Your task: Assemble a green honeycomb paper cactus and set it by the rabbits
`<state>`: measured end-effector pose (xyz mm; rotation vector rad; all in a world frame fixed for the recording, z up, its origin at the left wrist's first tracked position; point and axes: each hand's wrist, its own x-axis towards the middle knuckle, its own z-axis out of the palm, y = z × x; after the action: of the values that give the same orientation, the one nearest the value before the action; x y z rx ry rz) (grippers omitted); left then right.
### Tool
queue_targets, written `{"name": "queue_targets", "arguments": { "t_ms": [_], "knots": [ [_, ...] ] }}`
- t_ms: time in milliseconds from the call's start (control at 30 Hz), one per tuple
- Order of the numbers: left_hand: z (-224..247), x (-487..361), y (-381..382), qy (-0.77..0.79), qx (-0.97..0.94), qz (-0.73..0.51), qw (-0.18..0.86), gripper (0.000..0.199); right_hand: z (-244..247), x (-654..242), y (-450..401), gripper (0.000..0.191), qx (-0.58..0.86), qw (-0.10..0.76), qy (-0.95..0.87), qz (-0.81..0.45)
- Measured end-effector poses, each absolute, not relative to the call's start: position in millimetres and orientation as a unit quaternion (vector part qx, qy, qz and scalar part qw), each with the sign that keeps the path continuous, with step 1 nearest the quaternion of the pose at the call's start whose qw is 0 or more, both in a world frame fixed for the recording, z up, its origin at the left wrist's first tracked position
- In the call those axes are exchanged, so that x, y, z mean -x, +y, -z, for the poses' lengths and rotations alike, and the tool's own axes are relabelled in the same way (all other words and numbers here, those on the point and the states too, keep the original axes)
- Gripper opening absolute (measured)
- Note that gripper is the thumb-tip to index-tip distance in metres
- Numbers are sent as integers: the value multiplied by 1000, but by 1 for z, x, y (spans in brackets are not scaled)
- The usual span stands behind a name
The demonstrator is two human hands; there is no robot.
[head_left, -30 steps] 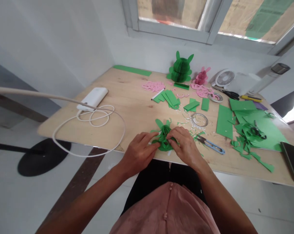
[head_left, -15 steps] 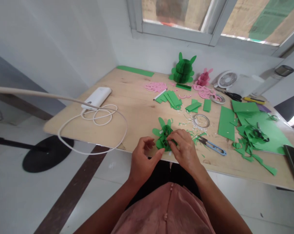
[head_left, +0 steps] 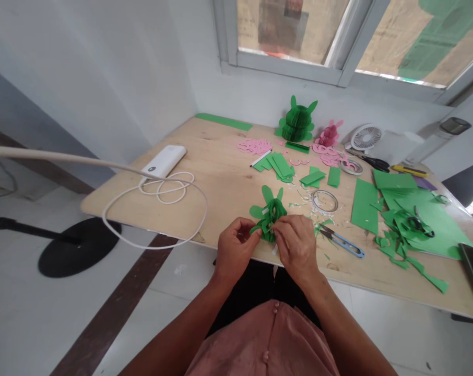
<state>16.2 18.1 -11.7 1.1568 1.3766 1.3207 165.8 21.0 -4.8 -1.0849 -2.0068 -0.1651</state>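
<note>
Near the table's front edge a small green paper rabbit [head_left: 268, 211] with long ears and folded, fanned layers is between my hands. My left hand [head_left: 237, 245] pinches its lower left paper piece between thumb and fingers. On the other side, my right hand [head_left: 297, 239] is closed on its right edge, the fingertips pressed into the layers. Small white patches show on the paper. To the right of my right hand lie blue-handled thread snips [head_left: 344, 243], and a roll of tape [head_left: 324, 200] rests behind them.
A larger green paper rabbit [head_left: 297, 122] and a pink one [head_left: 329, 133] stand by the wall. Green sheets [head_left: 365, 203] and scraps [head_left: 393, 243] cover the right side. A white power bank [head_left: 165, 161] with a looping cable [head_left: 158, 245] sits left. A small fan [head_left: 365, 138] stands at the back.
My left hand has closed from an open curl onto the small rabbit's left side. The rabbit has tilted slightly upright, and my right hand stays on it. The view has shifted a little.
</note>
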Motion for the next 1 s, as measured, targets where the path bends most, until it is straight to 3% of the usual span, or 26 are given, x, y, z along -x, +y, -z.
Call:
{"name": "queue_targets", "arguments": {
  "t_ms": [333, 1000],
  "knots": [
    [12, -19, 21, 547, -435, -551, 456, 17, 5, -159, 20, 14, 405, 456, -787, 96],
    [3, -20, 19, 558, -421, -597, 393, 10, 11, -156, 18, 19, 411, 499, -760, 67]
  ]
}}
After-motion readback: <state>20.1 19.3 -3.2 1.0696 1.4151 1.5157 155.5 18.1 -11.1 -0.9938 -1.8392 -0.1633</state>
